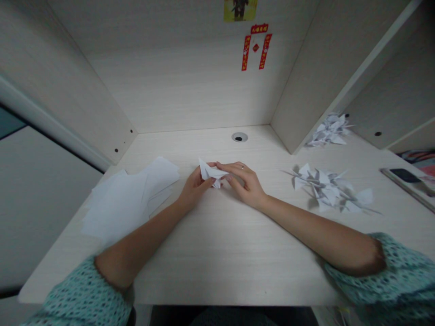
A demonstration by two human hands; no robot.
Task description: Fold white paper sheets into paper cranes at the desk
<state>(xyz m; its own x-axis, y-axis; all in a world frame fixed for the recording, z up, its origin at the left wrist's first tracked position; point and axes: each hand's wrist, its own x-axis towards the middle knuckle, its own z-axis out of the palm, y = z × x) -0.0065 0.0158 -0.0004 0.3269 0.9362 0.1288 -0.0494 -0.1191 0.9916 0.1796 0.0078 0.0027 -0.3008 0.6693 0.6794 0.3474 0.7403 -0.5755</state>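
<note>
A folded white paper figure, with pointed, wing-like flaps, is held between both hands just above the desk. My left hand grips its left side, thumb in front and fingers behind. On the other side, my right hand pinches the right tip between thumb and fingers; a ring shows on one finger. Sheets of white paper lie spread beside my left forearm. To the right of my right hand rests a loose pile of folded paper cranes.
A second heap of folded paper sits by the upright panel. At the far right lies a flat device like a phone or tablet. A round cable hole is set in the desk near the back wall.
</note>
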